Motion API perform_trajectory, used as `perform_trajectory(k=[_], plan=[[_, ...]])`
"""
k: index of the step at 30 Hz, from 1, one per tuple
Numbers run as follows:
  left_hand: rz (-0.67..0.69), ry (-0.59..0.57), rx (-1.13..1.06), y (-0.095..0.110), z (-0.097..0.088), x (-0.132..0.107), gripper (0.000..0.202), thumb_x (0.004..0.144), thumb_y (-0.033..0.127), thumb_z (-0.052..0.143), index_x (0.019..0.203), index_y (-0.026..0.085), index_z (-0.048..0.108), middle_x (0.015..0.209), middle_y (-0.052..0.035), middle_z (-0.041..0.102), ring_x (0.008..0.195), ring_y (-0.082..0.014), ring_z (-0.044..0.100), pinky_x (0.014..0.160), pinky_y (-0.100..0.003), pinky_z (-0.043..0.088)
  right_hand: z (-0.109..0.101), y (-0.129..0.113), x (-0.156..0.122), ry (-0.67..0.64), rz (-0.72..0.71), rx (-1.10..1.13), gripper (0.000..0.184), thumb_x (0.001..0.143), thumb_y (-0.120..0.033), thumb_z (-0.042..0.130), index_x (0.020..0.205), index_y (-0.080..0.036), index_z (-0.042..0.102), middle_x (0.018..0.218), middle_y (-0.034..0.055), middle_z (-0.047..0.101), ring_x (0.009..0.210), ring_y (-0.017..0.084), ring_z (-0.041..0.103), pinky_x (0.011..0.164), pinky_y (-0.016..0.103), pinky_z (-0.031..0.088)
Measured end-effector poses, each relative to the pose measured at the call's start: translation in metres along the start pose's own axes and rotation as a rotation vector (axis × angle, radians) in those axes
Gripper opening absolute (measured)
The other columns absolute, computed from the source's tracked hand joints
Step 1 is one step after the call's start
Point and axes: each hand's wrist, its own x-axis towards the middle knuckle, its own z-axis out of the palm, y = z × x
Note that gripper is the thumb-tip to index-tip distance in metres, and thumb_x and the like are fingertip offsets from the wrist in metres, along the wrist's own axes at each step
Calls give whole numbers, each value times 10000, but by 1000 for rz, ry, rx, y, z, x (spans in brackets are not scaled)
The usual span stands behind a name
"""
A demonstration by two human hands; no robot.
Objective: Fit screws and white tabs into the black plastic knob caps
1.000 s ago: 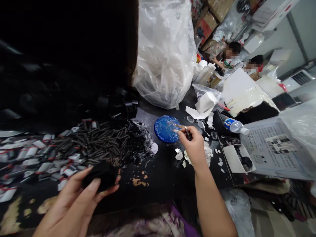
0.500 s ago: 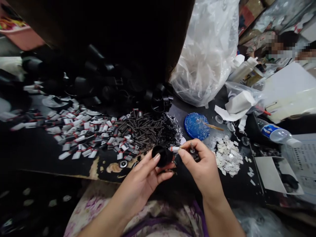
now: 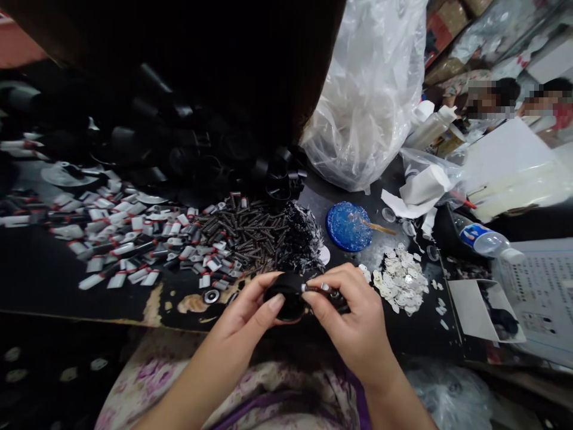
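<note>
My left hand (image 3: 250,313) is wrapped round a small round black part (image 3: 286,295) just above the near table edge. My right hand (image 3: 349,322) pinches a small slim piece with a white and red end (image 3: 316,288) and presses it against the black part. Both hands meet at the centre bottom of the view. Behind them lies a heap of dark coil springs (image 3: 248,233) and a spread of white and red tabs (image 3: 125,239). A blue dish (image 3: 347,226) with a thin stick across it sits to the right of the springs.
A pile of small white flakes (image 3: 403,278) lies right of my hands. A big clear plastic bag (image 3: 371,95) stands behind, with black cylindrical parts (image 3: 201,155) in shadow to its left. A water bottle (image 3: 486,242), an open small box (image 3: 483,304) and papers fill the right. Two people sit far right.
My right hand came back from the blue dish to my left hand. The slim piece has gone from just beside the black part to pressed into it, and both hands dropped lower.
</note>
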Motion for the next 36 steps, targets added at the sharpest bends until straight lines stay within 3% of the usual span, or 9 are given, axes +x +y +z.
perform_trajectory(k=[3, 5, 10, 13, 16, 20, 23, 29, 36], plan=[[-115, 20, -69, 2, -1, -6, 249, 765, 385, 780, 988, 276, 756, 960, -32, 744, 809, -210, 701, 727, -283, 589, -5, 3, -4, -196, 117, 203, 185, 906, -384, 645, 1013, -254, 722, 893, 15, 673, 831, 165, 625, 769, 306, 470], [-165, 18, -59, 1, -6, -12, 249, 744, 397, 794, 953, 264, 767, 903, -35, 751, 770, -211, 707, 732, -283, 579, -6, 5, -6, -327, 237, 352, 225, 902, -430, 633, 957, -240, 741, 839, 3, 665, 780, 151, 618, 728, 280, 473], [-199, -51, 55, -2, -24, -22, 244, 760, 393, 783, 969, 267, 770, 933, -54, 762, 825, -217, 705, 759, -275, 571, 3, 7, -3, -405, 373, 438, 215, 839, -424, 702, 783, -216, 704, 731, -25, 679, 705, 144, 614, 667, 255, 461], [-153, 100, -40, -3, -30, -21, 239, 771, 367, 777, 987, 264, 759, 993, -50, 759, 862, -222, 711, 754, -289, 596, 17, 12, 6, -349, 264, 216, 172, 925, -331, 606, 864, -215, 718, 786, -3, 709, 761, 162, 641, 722, 287, 441], [-56, 251, -136, -3, -29, -17, 232, 785, 351, 766, 991, 244, 747, 1010, -45, 754, 869, -222, 716, 785, -321, 616, 36, 20, 17, -231, 81, -338, 157, 949, -224, 561, 890, -187, 703, 861, 51, 715, 833, 208, 643, 787, 360, 374], [-12, 291, -195, -3, -25, -12, 232, 805, 335, 751, 1007, 221, 731, 1043, -56, 754, 926, -233, 716, 852, -353, 611, 55, 27, 25, -216, -57, -693, 97, 935, -227, 587, 900, -178, 664, 885, 56, 701, 817, 227, 641, 772, 380, 316], [10, 289, -219, -4, -24, -11, 234, 827, 335, 730, 1033, 225, 718, 1078, -55, 751, 990, -242, 705, 885, -365, 602, 58, 26, 22, -188, -93, -689, 70, 925, -229, 607, 883, -188, 645, 852, 26, 689, 793, 203, 634, 765, 358, 303], [36, 296, -260, -6, -17, -7, 216, 859, 302, 706, 1069, 250, 708, 1113, -34, 756, 1036, -204, 696, 926, -306, 575, 51, 18, 5, -87, -161, -348, 43, 925, -188, 629, 894, -194, 659, 840, -8, 701, 777, 150, 620, 767, 318, 321], [33, 268, -316, -3, -12, -9, 161, 861, 282, 702, 1011, 229, 719, 1058, -49, 775, 985, -218, 719, 924, -360, 584, 41, 16, 3, -119, -140, -181, 65, 906, -168, 658, 952, -201, 690, 903, -3, 727, 836, 152, 631, 784, 318, 332]])
